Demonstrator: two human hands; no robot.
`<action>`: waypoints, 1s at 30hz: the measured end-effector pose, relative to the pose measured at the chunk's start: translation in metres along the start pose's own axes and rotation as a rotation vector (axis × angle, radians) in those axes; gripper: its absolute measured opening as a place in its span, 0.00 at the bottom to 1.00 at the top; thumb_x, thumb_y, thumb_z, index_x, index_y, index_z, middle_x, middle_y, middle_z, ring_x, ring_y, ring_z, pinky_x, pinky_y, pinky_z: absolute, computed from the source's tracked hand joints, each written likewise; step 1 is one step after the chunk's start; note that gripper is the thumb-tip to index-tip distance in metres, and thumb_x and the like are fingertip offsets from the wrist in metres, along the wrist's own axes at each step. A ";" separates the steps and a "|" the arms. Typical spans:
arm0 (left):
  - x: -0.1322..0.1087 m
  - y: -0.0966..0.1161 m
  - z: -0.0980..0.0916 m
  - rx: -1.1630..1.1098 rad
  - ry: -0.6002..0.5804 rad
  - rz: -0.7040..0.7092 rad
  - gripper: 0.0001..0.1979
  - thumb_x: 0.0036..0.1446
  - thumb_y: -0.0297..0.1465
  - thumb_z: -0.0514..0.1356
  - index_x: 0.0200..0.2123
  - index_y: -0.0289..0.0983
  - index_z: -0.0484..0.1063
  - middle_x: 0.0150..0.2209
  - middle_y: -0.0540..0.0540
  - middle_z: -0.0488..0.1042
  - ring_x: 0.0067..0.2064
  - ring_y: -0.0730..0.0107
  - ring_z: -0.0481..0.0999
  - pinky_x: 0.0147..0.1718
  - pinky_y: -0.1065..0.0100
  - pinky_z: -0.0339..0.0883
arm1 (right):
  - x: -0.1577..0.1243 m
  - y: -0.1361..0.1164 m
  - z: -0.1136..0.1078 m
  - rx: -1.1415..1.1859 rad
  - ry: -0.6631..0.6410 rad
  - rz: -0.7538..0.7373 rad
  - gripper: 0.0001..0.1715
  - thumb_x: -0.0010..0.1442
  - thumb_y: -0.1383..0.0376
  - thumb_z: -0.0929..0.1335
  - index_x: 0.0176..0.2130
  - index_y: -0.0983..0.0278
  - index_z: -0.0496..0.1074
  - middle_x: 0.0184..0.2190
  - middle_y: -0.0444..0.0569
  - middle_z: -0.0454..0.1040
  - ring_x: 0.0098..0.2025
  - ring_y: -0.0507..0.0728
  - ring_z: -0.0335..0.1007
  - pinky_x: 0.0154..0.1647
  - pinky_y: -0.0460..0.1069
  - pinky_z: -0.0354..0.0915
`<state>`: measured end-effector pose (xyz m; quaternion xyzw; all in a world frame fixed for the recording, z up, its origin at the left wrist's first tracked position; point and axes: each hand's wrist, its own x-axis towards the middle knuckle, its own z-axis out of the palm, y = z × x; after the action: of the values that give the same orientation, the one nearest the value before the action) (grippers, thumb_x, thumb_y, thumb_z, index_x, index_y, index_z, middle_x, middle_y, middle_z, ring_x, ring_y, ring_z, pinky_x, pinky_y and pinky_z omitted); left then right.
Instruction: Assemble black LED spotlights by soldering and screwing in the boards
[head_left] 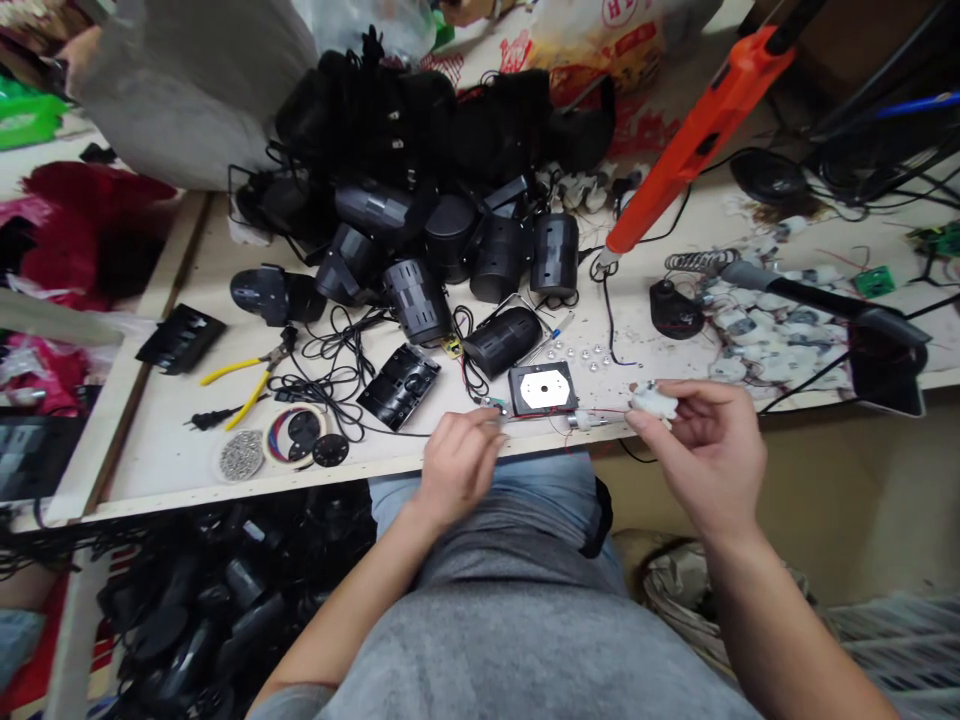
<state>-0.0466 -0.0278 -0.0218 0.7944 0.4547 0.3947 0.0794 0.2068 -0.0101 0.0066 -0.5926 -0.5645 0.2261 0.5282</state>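
My right hand pinches a small white plastic part with thin red wires trailing left from it. My left hand is closed at the table's front edge, fingertips on a small green circuit board joined to those wires. Just beyond both hands lies a black square plate with a white disc. A small metal cylinder rests between the hands.
A heap of black cylindrical housings fills the middle of the table. Yellow-handled pliers, a dish of screws, an orange tool, a soldering iron on its stand and white parts lie around. More black housings sit below.
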 end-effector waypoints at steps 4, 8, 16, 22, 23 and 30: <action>0.009 0.019 0.021 -0.069 -0.259 0.153 0.05 0.69 0.28 0.54 0.40 0.37 0.69 0.54 0.38 0.76 0.46 0.64 0.79 0.45 0.63 0.75 | 0.012 -0.013 0.010 0.003 -0.032 -0.038 0.18 0.53 0.59 0.77 0.40 0.61 0.70 0.40 0.48 0.78 0.41 0.55 0.78 0.42 0.51 0.77; 0.014 0.020 0.035 -0.069 -0.320 0.129 0.09 0.70 0.29 0.52 0.38 0.37 0.70 0.43 0.41 0.78 0.43 0.63 0.78 0.45 0.62 0.75 | 0.021 -0.020 0.020 0.046 -0.023 -0.038 0.18 0.53 0.61 0.77 0.40 0.61 0.70 0.40 0.47 0.77 0.39 0.53 0.78 0.40 0.49 0.76; 0.009 0.015 0.030 -0.154 -0.025 0.091 0.03 0.68 0.26 0.56 0.43 0.37 0.69 0.43 0.41 0.77 0.45 0.64 0.78 0.46 0.63 0.75 | 0.036 -0.005 0.030 0.152 0.025 0.052 0.22 0.49 0.63 0.78 0.40 0.59 0.67 0.36 0.44 0.76 0.36 0.53 0.77 0.38 0.49 0.75; 0.005 0.014 0.033 -0.157 -0.030 0.103 0.03 0.68 0.27 0.56 0.43 0.37 0.70 0.43 0.41 0.78 0.44 0.65 0.77 0.45 0.63 0.74 | 0.037 0.002 0.033 0.175 0.016 0.042 0.23 0.49 0.62 0.78 0.41 0.59 0.67 0.35 0.44 0.75 0.35 0.53 0.74 0.37 0.49 0.72; 0.004 0.013 0.034 -0.153 -0.045 0.110 0.03 0.68 0.27 0.56 0.42 0.37 0.70 0.42 0.42 0.78 0.43 0.65 0.77 0.44 0.63 0.74 | 0.037 0.002 0.033 0.179 0.006 0.035 0.24 0.48 0.62 0.78 0.41 0.59 0.67 0.34 0.44 0.75 0.35 0.53 0.73 0.37 0.50 0.71; 0.002 0.014 0.034 -0.120 -0.135 0.142 0.05 0.69 0.28 0.55 0.40 0.36 0.70 0.39 0.43 0.78 0.40 0.65 0.75 0.41 0.64 0.72 | 0.042 0.000 0.027 0.097 -0.134 0.011 0.21 0.51 0.61 0.77 0.43 0.59 0.72 0.36 0.45 0.76 0.35 0.53 0.73 0.38 0.51 0.72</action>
<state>-0.0135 -0.0267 -0.0370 0.8432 0.3665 0.3714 0.1292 0.1945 0.0375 0.0115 -0.5532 -0.5836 0.2952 0.5160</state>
